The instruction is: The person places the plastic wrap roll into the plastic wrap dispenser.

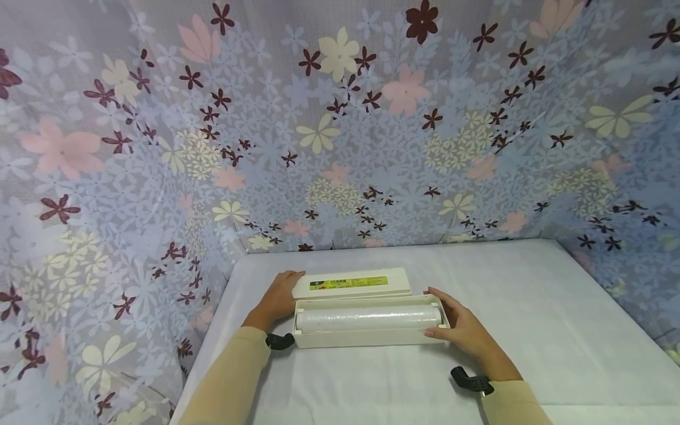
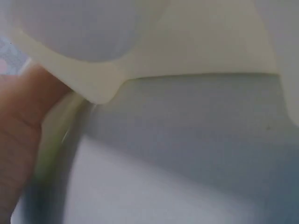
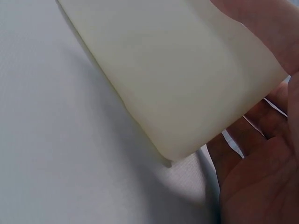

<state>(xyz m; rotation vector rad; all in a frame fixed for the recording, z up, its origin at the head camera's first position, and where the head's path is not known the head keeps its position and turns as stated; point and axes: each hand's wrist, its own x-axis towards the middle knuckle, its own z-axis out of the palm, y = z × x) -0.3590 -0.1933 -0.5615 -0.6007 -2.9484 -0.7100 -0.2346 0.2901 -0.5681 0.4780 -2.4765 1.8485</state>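
A long cream box (image 1: 366, 337) stands uncovered on the table, with a roll of clear plastic wrap (image 1: 369, 317) lying in it. Its flat lid (image 1: 353, 291), with a green and yellow label (image 1: 347, 283), lies right behind the box. My left hand (image 1: 278, 300) holds the left end of the lid, fingertips at its far corner; the left wrist view shows part of that hand (image 2: 21, 126) beyond the box's corner. With the thumb on the front and fingers round the back, my right hand (image 1: 461, 328) grips the box's right end (image 3: 173, 84).
White cloth covers the table (image 1: 542, 330). A flower-patterned curtain (image 1: 340, 130) hangs behind it and along both sides. Black wrist mounts (image 1: 471, 381) sit at both cuffs.
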